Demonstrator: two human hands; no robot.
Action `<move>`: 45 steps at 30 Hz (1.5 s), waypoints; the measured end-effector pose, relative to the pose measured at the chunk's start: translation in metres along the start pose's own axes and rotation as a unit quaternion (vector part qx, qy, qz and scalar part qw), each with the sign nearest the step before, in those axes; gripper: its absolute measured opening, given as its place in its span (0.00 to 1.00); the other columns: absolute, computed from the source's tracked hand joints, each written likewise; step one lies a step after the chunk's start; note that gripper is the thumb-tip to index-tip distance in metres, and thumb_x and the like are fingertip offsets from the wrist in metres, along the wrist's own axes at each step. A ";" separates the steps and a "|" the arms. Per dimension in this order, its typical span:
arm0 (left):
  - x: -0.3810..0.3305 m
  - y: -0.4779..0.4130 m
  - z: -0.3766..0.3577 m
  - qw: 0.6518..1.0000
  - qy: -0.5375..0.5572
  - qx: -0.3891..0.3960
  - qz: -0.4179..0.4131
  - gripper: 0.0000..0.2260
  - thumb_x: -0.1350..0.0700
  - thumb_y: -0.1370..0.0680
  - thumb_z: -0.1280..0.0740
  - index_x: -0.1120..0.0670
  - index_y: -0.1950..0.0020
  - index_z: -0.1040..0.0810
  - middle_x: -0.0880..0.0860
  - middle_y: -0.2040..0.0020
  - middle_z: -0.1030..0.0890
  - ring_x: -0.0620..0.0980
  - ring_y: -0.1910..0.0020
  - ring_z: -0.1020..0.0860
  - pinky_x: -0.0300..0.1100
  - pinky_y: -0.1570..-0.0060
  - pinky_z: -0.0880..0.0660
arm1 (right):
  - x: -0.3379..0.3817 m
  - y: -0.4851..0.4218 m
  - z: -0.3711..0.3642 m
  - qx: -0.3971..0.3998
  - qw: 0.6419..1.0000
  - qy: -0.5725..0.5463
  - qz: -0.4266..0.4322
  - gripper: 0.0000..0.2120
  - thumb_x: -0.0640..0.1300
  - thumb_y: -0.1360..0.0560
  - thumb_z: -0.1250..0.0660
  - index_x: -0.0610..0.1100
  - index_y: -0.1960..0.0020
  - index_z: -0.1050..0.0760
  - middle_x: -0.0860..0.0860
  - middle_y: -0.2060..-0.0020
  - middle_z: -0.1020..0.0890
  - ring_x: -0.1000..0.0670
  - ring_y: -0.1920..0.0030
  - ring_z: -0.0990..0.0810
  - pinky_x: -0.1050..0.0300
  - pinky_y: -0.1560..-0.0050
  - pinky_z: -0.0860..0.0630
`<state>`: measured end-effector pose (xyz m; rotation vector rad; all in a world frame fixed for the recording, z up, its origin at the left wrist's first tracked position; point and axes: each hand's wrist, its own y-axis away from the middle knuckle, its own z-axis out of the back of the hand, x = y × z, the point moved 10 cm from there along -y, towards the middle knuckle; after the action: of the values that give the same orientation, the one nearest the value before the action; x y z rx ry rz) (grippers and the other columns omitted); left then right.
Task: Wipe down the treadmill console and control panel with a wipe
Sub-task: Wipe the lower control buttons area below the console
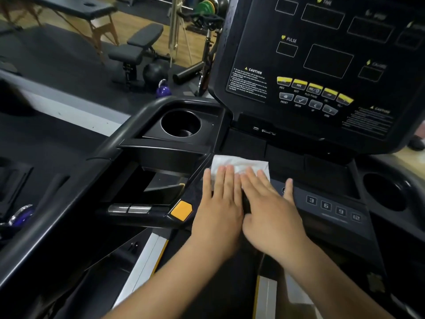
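White wipe: your wipe (pixel 239 164) is a thin, crinkled, roughly rectangular sheet lying flat on the control panel (pixel 326 210), at its left end, just below the upright console (pixel 322 65).
Control panel: matte black plastic, sloping toward you, with small square keys marked 3, 6, 9 and 12 (pixel 333 209) to the right of your hands.
Console: glossy black face with outlined display windows, labels TIME and PULSE, two CAUTION text blocks, and a row of yellow buttons (pixel 315 88) above grey ones.
Left tray: moulded black plastic with a round cup holder (pixel 181 123); a second round holder (pixel 384 194) sits at the far right.
Handrail: black, with silver grip plates (pixel 130 208) and an orange button (pixel 181 210) at its end.
Room: gym floor of dark matting and wood; a padded black bench (pixel 135 50), a dark ball (pixel 155 72), a purple kettlebell (pixel 162 88) and green weight plates (pixel 207 6) lie beyond.
Left hand: your left hand (pixel 218 203) is spread flat, palm down, gripping nothing; its fingertips press on the near edge of the wipe.
Right hand: your right hand (pixel 271 210) is likewise flat and open, fingers extended and overlapping the wipe's lower right corner, thumb resting on bare panel.
Relation: both hands lie side by side, touching, with most of the wipe exposed beyond the fingertips.
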<state>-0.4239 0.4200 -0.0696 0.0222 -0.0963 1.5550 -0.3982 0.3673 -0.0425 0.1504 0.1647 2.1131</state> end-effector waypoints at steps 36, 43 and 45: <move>0.019 0.071 -0.020 0.986 0.161 -0.033 -0.037 0.41 0.44 0.34 0.33 0.65 0.27 0.33 0.64 0.25 0.34 0.64 0.25 0.39 0.60 0.31 0.42 | 0.038 0.035 -0.032 -0.099 0.987 0.018 0.123 0.34 0.44 0.35 0.38 0.47 0.27 0.32 0.52 0.28 0.30 0.52 0.26 0.36 0.31 0.31 0.49; -0.059 0.002 0.004 0.986 0.092 -0.019 -0.138 0.45 0.42 0.26 0.35 0.64 0.22 0.54 0.64 0.21 0.52 0.62 0.21 0.54 0.62 0.25 0.58 | -0.068 0.040 -0.021 -0.112 0.993 0.009 -0.047 0.35 0.41 0.30 0.39 0.50 0.23 0.41 0.55 0.25 0.37 0.55 0.25 0.43 0.31 0.28 0.46; -0.091 -0.010 0.015 0.977 0.072 -0.021 -0.199 0.44 0.41 0.22 0.40 0.61 0.23 0.66 0.61 0.23 0.66 0.60 0.23 0.66 0.62 0.27 0.68 | -0.101 0.051 -0.024 -0.104 0.990 -0.010 -0.095 0.40 0.37 0.32 0.35 0.51 0.23 0.44 0.57 0.24 0.41 0.57 0.24 0.47 0.32 0.28 0.50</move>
<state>-0.4162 0.3280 -0.0610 -0.0986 -0.0077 1.1490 -0.3930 0.2529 -0.0615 0.0298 -0.0510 1.9241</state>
